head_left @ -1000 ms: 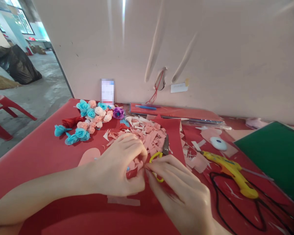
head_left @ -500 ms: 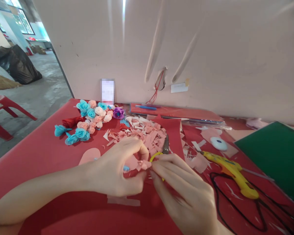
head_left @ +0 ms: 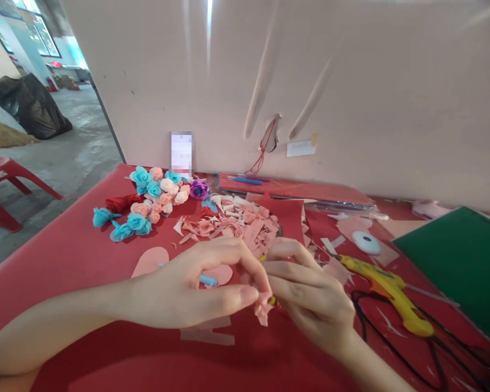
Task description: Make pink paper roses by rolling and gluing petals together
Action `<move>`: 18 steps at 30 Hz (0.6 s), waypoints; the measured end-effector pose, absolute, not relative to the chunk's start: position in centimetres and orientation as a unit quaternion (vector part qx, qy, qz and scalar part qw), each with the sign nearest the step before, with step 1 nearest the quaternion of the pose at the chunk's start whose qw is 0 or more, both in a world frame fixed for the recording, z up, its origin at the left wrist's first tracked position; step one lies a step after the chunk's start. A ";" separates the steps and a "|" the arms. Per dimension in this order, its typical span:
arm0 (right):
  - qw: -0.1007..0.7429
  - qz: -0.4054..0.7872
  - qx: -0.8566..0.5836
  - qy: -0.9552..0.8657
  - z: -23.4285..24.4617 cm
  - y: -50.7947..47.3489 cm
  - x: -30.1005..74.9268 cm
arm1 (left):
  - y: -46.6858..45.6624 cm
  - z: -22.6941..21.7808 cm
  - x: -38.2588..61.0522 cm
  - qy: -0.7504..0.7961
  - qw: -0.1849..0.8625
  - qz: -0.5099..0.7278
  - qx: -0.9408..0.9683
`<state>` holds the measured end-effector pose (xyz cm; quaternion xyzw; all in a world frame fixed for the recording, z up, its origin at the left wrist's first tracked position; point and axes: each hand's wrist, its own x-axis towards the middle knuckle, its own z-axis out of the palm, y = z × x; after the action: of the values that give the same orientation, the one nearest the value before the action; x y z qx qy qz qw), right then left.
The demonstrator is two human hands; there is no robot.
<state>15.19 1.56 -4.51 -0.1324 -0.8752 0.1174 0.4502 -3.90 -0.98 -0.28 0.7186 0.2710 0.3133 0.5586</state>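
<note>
My left hand [head_left: 196,288] and my right hand [head_left: 310,296] meet above the red table cover [head_left: 77,261], both pinching a small rolled piece of pink paper [head_left: 263,310]. The left thumb and fingers close on its upper end, and the right fingers hold it from the right side. A blue-handled tool [head_left: 207,280] lies under the left palm, beside a pink heart-shaped cutout [head_left: 218,272]. Behind the hands sits a heap of pink paper scraps [head_left: 232,223]. The yellow-handled scissors are mostly hidden by my right hand.
Finished paper roses [head_left: 155,198] in blue, pink, red and purple lie at the back left. A yellow glue gun [head_left: 386,291] with a black cord lies to the right, near a white tape dispenser [head_left: 365,242] and a green sheet [head_left: 461,261]. A wall stands right behind the table.
Both hands have lifted slightly and shifted right with the pink paper roll. The right hand has drawn in and turned, now covering the scissors that showed earlier.
</note>
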 end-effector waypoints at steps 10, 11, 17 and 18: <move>0.431 0.085 -0.132 -0.888 -4.2 1.6 15.2 | -1.1 -0.2 -4.1 0.303 0.620 0.273 0.670; 0.431 0.084 -0.134 -0.889 -4.1 1.6 15.2 | -1.1 -0.3 -4.2 0.303 0.620 0.272 0.671; 0.432 0.084 -0.128 -0.889 -4.0 1.6 15.1 | -1.0 -0.5 -4.3 0.335 0.576 0.267 0.696; 0.432 0.087 -0.128 -0.889 -4.0 1.6 15.1 | -1.0 -0.4 -4.3 0.340 0.560 0.267 0.707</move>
<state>15.12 1.59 -4.05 -0.1277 -0.8886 0.0873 0.4318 -4.25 -1.02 -0.39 0.7069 0.3399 0.2665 0.5602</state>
